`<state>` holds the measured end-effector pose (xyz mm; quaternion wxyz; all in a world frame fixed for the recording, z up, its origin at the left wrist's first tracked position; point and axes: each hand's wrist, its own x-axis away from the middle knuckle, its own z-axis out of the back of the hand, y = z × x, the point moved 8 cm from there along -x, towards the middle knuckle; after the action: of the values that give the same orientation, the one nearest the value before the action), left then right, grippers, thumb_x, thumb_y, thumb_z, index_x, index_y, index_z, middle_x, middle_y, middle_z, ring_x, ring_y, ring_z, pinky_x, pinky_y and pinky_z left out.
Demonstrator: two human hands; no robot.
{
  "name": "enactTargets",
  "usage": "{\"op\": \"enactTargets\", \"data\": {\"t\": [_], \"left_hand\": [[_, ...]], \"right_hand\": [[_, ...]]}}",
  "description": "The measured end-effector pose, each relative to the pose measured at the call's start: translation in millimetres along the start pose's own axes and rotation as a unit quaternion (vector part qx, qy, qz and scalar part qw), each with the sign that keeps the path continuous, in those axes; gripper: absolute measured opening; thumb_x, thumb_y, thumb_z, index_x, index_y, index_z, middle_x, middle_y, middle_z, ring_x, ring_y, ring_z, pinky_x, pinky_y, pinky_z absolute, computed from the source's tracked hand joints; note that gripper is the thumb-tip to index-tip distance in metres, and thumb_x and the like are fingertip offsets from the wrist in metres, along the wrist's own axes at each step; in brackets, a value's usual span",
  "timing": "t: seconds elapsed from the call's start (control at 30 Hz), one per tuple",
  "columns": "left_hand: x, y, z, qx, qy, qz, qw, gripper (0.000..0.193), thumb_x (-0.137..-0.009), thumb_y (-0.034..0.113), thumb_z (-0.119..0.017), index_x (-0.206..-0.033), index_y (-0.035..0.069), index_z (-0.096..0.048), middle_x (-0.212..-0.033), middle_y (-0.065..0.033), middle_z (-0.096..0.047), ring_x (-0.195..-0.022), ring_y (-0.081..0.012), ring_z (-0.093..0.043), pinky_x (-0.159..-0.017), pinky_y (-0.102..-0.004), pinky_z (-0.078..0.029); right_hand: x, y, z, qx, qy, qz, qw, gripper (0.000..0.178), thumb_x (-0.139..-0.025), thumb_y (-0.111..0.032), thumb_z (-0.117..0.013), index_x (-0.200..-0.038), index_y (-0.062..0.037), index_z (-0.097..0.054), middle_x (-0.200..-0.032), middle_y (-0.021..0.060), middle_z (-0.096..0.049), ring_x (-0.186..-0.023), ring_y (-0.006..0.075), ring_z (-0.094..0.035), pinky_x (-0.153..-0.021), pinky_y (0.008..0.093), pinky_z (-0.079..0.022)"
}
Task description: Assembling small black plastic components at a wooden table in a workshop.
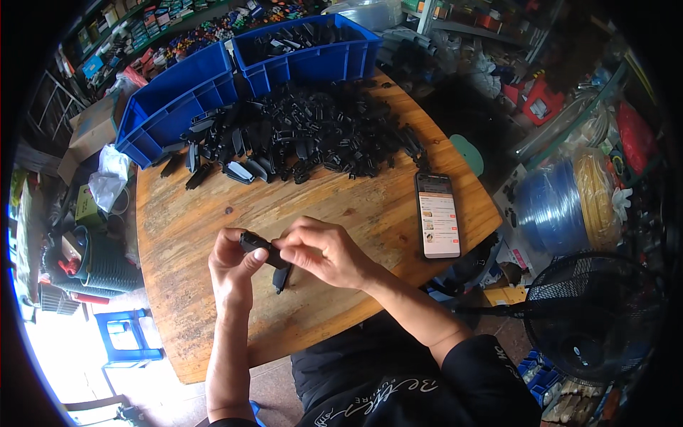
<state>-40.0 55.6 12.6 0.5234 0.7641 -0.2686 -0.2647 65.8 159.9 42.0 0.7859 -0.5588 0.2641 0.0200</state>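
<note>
With our left hand [233, 267] we clamp a black plastic part [276, 260] above the wooden counter [192, 292]; our right hand [324, 249] bends its fingers at the part's right side, though we cannot tell its grip. Beyond lie heaped black pieces [299, 135] and 2 blue bins [320, 67].

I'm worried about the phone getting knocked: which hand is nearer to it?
Right. The right hand is left of the phone, apart from it; the left hand is farther left.

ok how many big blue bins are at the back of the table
2: the left bin is behind the left end of the black parts pile; the right bin, beside it, is behind the middle. No others show there.
</note>
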Motion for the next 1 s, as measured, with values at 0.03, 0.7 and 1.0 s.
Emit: {"op": "enactTargets", "data": {"t": [0.03, 0.7, 1.0], "left_hand": [[0.3, -0.5, -1.5, 0.000, -0.001, 0.001, 1.000, 0.028, -0.071, 0.004, -0.074, -0.089, 0.004, -0.053, -0.079, -0.0010, -0.058, -0.074, -0.0092, -0.054, -0.071, -0.0230, -0.044], [5.1, 2.5, -13.3, -0.052, -0.024, 0.004, 0.998, 0.028, -0.075, 0.011, -0.070, -0.092, 0.002, -0.050, -0.084, -0.0034, -0.055, -0.074, -0.0114, -0.052, -0.069, -0.0253, -0.044], [-17.1, -7.2, 30.4, 0.209, 0.000, 0.053, 0.976, 0.021, -0.072, 0.006, -0.053, -0.093, 0.007, -0.048, -0.073, -0.0049, -0.049, -0.063, -0.0134, -0.046, -0.058, -0.0267, -0.038]], "right_hand": [[-1.8, 0.6, 1.7, -0.004, 0.015, 0.000, 1.000, 0.012, -0.088, -0.010, -0.057, -0.089, 0.0012, -0.059, -0.080, 0.0047, -0.058, -0.073, 0.0123, -0.059, -0.063, 0.0239, -0.047], [2.1, 9.3, -21.0, 0.062, -0.019, 0.001, 0.998, 0.010, -0.091, -0.008, -0.048, -0.090, -0.0028, -0.040, -0.072, 0.0144, -0.057, -0.064, 0.0311, -0.060, -0.054, 0.0380, -0.045], [15.1, 21.8, -40.3, 0.298, -0.078, 0.083, 0.948, 0.019, -0.072, -0.005, -0.068, -0.091, -0.0025, -0.062, -0.086, 0.0101, -0.057, -0.080, 0.0227, -0.058, -0.069, 0.0316, -0.051]]}}
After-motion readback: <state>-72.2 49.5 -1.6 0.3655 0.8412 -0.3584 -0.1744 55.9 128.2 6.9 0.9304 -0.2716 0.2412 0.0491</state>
